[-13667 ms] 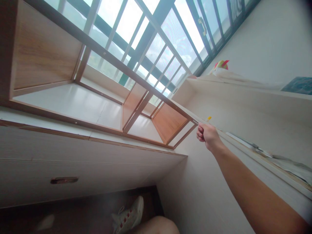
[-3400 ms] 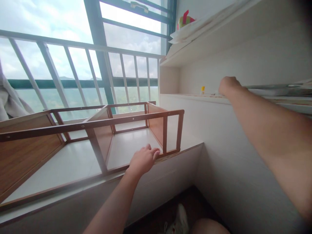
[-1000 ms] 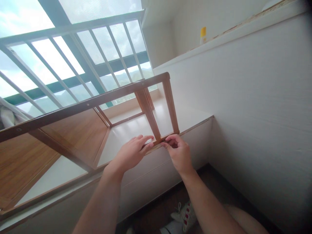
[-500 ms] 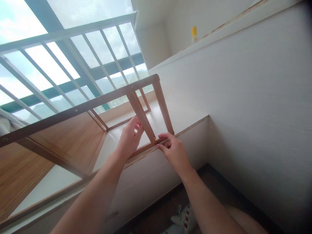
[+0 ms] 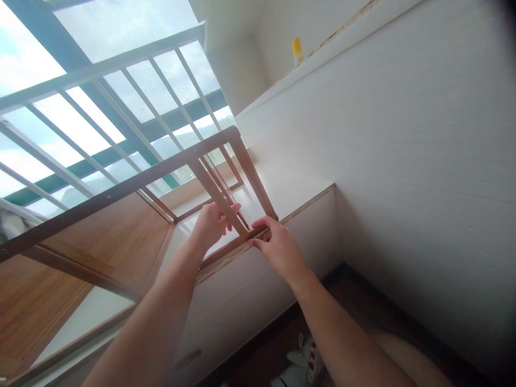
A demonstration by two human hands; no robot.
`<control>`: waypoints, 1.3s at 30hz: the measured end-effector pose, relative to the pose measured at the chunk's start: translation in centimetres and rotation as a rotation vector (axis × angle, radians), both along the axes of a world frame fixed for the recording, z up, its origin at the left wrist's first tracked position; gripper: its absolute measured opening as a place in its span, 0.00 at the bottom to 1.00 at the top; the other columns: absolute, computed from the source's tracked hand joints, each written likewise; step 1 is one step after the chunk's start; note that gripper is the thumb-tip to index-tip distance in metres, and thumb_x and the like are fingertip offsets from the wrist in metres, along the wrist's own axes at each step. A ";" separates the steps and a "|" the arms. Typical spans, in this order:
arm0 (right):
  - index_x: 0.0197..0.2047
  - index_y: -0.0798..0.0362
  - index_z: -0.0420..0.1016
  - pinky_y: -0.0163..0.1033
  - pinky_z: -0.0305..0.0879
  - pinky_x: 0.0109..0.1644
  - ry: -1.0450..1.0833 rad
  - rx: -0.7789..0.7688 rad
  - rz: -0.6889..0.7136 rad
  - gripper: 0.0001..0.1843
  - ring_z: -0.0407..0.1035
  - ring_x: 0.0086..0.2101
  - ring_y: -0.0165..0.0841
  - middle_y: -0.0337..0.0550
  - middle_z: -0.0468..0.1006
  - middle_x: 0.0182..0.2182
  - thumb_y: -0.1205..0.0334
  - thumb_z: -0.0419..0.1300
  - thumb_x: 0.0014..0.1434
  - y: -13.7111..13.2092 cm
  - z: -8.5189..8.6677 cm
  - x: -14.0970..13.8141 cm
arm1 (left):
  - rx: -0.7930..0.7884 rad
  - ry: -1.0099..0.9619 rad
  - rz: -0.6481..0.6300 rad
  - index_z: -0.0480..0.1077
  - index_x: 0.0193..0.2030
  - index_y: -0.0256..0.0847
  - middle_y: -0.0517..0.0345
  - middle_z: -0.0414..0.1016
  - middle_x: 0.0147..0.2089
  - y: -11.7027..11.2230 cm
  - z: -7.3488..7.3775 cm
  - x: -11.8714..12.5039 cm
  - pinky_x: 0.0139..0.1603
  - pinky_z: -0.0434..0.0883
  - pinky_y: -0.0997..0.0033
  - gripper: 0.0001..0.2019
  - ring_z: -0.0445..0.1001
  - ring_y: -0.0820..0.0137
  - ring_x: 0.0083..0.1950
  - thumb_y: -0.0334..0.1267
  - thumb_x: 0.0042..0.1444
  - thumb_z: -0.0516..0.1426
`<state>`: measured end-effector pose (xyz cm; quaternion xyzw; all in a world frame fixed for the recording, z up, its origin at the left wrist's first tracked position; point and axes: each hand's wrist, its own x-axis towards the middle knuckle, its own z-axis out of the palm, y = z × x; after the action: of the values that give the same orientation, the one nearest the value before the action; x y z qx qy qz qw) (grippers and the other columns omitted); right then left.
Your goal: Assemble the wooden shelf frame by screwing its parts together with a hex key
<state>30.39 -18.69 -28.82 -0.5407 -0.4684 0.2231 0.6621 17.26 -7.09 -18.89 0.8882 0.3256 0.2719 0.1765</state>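
Observation:
A brown wooden frame (image 5: 157, 177) with upright slats stands tilted across the view on a white ledge. My left hand (image 5: 209, 226) is at the slat (image 5: 215, 193) near the frame's right end, its fingers curled around it and the fingertips showing past its far side. My right hand (image 5: 278, 244) is closed, thumb below and fingers above, on the frame's lower rail (image 5: 226, 252), close to the slat's foot. Part of the rail under these fingers is hidden. To the right, the frame's end post (image 5: 253, 177) rises beside my right hand.
White bars (image 5: 169, 91) stand before a window at the back left. Wooden panels (image 5: 121, 231) lie behind the frame. A pale wall (image 5: 387, 140) fills the right, with a yellow-capped item (image 5: 297, 51) on its upper ledge. Below are the dark floor and a shoe (image 5: 308, 355).
The view has shifted slightly. My left hand has moved further around the slat, so more of its fingertips show beyond it. My right hand keeps its grip on the lower rail.

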 end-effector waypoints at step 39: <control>0.49 0.44 0.80 0.45 0.72 0.44 -0.207 0.079 -0.016 0.12 0.80 0.38 0.42 0.41 0.85 0.35 0.60 0.68 0.61 -0.1 -0.8 0.2 | -0.047 -0.049 -0.089 0.71 0.25 0.38 0.61 0.68 0.19 0.7 -0.7 -0.8 0.20 0.62 0.76 0.18 0.67 0.74 0.20 0.45 0.64 0.58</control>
<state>30.62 -18.82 -29.66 -0.5379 -0.5386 0.1420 0.6328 16.44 -6.41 -19.55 0.8906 0.2874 0.2778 0.2171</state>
